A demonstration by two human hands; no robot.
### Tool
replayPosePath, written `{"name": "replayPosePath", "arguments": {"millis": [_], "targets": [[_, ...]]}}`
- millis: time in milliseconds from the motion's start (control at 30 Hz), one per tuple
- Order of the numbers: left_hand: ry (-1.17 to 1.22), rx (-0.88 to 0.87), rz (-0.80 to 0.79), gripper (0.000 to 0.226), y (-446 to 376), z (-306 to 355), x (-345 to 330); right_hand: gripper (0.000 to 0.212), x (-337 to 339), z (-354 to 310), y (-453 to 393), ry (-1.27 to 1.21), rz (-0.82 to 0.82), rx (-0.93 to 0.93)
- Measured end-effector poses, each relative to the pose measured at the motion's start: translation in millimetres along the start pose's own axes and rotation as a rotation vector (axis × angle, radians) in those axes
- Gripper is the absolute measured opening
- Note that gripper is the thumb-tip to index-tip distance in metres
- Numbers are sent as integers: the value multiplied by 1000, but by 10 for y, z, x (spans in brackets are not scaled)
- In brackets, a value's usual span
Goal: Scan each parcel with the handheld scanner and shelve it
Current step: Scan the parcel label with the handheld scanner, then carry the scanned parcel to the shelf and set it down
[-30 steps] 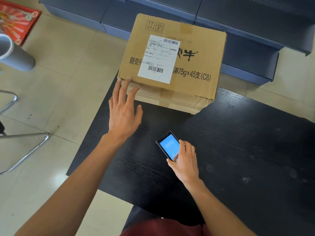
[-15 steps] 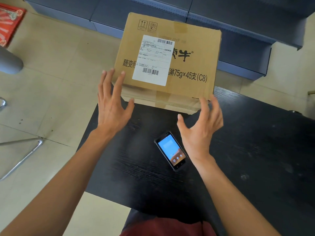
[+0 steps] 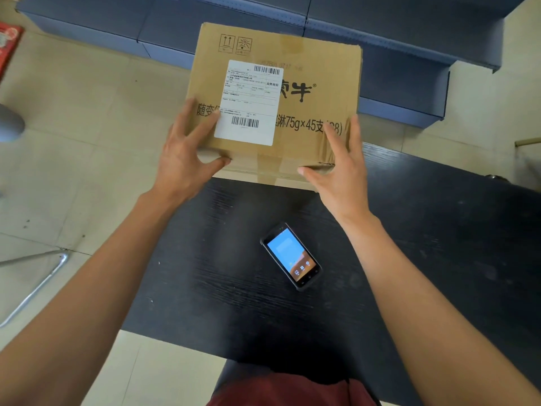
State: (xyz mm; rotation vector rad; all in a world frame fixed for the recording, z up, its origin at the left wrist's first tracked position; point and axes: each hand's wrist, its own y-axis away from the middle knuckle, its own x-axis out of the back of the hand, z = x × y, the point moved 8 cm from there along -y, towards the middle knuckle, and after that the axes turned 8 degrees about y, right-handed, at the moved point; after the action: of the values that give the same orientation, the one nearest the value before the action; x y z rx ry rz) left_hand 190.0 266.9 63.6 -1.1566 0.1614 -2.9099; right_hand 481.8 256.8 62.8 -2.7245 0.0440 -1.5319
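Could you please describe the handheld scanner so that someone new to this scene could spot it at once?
Start at the black table; the cardboard parcel sits at its far edge. Nearer, between the forearms, lies the handheld scanner: a slim dark device, the only thing with a lit blue screen.
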Motion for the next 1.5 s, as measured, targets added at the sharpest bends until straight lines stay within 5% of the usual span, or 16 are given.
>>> {"name": "replayPosePath", "arguments": {"millis": [433, 700, 1500], "targets": [[-24, -198, 64, 79, 407, 464, -255, 83, 320, 252, 610, 78, 127, 1], [21, -366, -15, 79, 577, 1459, -815, 86, 1138, 942, 1362, 50, 304, -140], [222, -884, -483, 84, 4284, 5108, -3161, 92, 3387, 3170, 6714, 171, 732, -650]]}}
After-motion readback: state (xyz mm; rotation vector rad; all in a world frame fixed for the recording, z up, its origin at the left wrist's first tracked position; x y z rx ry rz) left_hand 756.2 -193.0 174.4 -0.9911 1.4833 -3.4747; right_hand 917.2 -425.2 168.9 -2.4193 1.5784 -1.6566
